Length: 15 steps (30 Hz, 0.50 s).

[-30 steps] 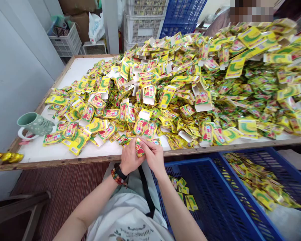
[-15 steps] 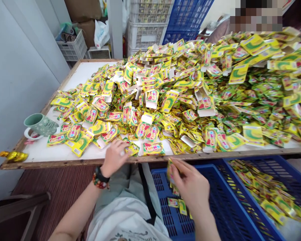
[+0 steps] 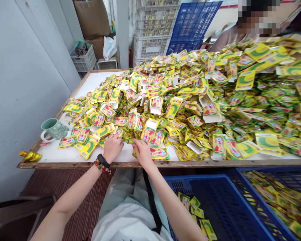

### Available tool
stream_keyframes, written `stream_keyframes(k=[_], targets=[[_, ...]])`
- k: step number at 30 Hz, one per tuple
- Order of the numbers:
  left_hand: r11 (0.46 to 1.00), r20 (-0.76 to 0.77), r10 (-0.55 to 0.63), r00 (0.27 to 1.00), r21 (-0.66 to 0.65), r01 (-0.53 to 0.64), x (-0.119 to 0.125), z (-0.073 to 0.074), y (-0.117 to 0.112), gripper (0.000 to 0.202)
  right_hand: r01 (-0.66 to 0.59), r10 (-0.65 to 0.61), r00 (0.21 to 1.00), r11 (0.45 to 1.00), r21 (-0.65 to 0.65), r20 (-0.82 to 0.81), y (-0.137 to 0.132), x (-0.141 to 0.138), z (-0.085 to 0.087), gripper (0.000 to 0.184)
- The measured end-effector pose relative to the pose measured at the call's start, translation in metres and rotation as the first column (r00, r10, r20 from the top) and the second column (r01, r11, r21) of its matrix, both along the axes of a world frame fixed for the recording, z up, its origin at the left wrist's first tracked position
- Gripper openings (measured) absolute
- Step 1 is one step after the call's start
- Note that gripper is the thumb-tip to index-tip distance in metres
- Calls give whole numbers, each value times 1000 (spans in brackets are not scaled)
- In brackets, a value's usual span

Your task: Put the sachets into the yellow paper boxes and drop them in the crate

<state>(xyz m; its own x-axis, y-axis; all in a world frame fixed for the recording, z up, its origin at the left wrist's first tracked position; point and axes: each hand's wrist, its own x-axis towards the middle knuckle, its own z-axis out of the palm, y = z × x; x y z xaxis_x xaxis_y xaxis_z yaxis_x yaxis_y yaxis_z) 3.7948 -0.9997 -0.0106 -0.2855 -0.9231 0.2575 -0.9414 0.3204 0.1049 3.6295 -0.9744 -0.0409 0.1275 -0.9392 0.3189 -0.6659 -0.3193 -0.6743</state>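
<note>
A heap of small yellow-and-green boxes (image 3: pixel 174 107) and shiny sachets (image 3: pixel 237 99) covers much of the white table (image 3: pixel 46 154). At the front edge of the heap, my left hand (image 3: pixel 112 147) has its fingers curled down over the packets; what lies under them is hidden. Just to its right, my right hand (image 3: pixel 143 153) pinches a small green-and-yellow sachet (image 3: pixel 130 141) with its fingertips. Beside the right hand lies a flat box with red and green print (image 3: pixel 160 153).
A green mug (image 3: pixel 55 130) and a gold bottle-shaped item (image 3: pixel 31 156) stand at the left. Blue crates with boxes (image 3: pixel 225 179) sit below the table's front edge (image 3: pixel 205 163). Stacked crates (image 3: pixel 152 47) and a person (image 3: pixel 228 36) are behind.
My right hand has moved from above the blue crate up and left to the table, no longer holding the box. More boxes show in that crate. My left hand's fingers have curled in.
</note>
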Motion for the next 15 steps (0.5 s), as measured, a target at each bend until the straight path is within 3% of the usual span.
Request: stream_keyframes(k=[2,3,5,7,9,11,15], targets=[[998,-333,37,942,-36,-52,2,4,0,22,23,-13,972,999,-38,233,5,-15,0,30],[998,-511,57,858,1,-65,1,5,1,21,21,-10,940,999,-28,341,8,-21,0,29],[983,-778,145,611,182,-2,-5,5,4,19,4,-23,853,999,37,521,10,-28,0,27],[920,-887,291,358,362,149,-16,3,10,25,-17,-65,769,992,122,635,11,-29,-1,28],[851,-898,403,179,439,288,-28,1,17,37,-15,-122,715,982,190,688,11,-28,-1,29],[820,-890,447,94,449,354,-39,1,25,48,11,-173,679,974,226,713,13,-26,1,29],[832,-896,444,29,424,358,-51,0,34,57,25,-227,558,966,258,798,24,-24,14,37]])
